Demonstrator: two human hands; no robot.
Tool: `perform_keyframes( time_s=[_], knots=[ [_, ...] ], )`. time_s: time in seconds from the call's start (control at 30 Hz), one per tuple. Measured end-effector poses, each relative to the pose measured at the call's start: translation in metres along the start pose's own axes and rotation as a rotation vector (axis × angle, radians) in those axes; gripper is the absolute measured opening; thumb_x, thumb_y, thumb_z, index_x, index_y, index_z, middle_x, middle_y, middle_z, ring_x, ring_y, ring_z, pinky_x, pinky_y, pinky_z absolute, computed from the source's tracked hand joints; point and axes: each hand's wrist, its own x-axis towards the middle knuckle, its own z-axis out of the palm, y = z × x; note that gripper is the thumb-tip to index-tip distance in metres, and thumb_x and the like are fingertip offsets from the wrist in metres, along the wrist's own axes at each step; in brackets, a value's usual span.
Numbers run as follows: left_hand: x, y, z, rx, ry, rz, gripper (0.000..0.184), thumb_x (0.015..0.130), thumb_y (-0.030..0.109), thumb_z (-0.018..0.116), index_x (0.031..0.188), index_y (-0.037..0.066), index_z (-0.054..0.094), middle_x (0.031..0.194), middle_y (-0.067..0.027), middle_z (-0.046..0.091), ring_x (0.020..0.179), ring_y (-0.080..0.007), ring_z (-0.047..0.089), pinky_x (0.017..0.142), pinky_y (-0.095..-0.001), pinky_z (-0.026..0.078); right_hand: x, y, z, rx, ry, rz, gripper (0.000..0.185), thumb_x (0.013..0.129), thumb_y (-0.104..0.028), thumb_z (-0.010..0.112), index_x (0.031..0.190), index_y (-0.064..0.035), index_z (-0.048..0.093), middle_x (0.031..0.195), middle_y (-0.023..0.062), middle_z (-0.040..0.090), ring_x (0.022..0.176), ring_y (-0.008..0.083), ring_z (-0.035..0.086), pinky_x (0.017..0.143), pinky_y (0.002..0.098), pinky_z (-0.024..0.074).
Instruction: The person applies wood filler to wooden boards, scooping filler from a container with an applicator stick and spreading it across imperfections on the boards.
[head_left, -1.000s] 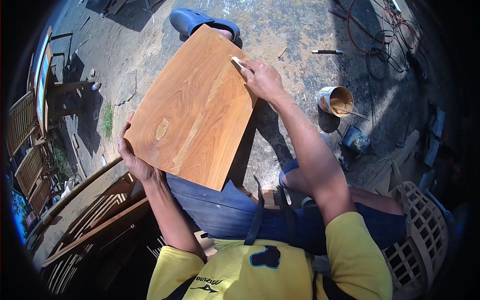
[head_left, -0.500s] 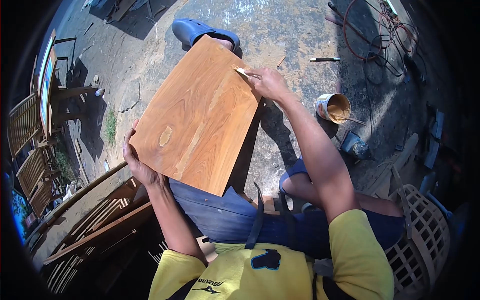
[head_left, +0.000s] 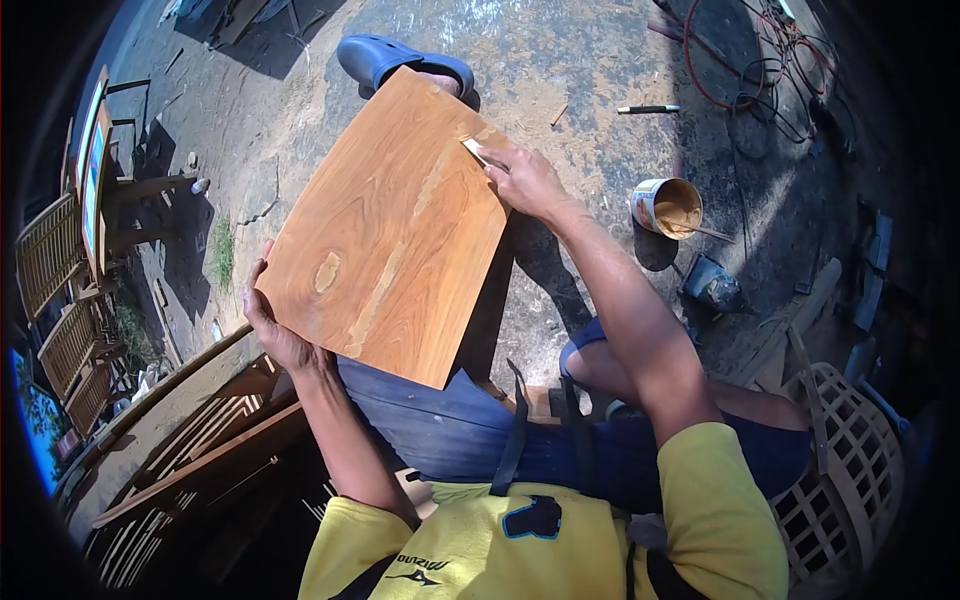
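A brown wooden board lies tilted across my lap. Pale filler runs along it in a long strip, with another patch around an oval spot near its lower left. My left hand grips the board's lower-left corner, the thumb and fingers around the edge. At the upper right, my right hand is closed on a small pale flat scraper. The scraper's tip touches the board at a smear of filler near the strip's upper end.
An open tub of tan filler with a stick in it stands on the ground to the right. Near it are a dark pen-like marker, a dusty blue object and tangled hoses. Wooden chairs stand at the left.
My right hand has moved slightly left with the scraper, toward the strip, and a filler smear now shows beside it. The board has shifted slightly left; my left hand keeps its grip.
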Motion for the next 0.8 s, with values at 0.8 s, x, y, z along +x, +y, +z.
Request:
perform_keyframes(
  time_s=[0.8],
  knots=[
    [0.001, 0.0, 0.003, 0.012, 0.022, -0.01, 0.045, 0.11, 0.038, 0.04, 0.131, 0.002, 0.055, 0.151, -0.0222, 0.05, 0.137, -0.036, 0.053, 0.113, -0.0531, 0.049, 0.047, -0.023, -0.03, -0.268, -0.024, 0.007, 0.053, 0.083, -0.004, 0.059, 0.132, -0.0194, 0.072, 0.113, 0.0262, 0.072, 0.112, 0.0403, 0.069, 0.099, 0.0476, 0.0542]
  ],
)
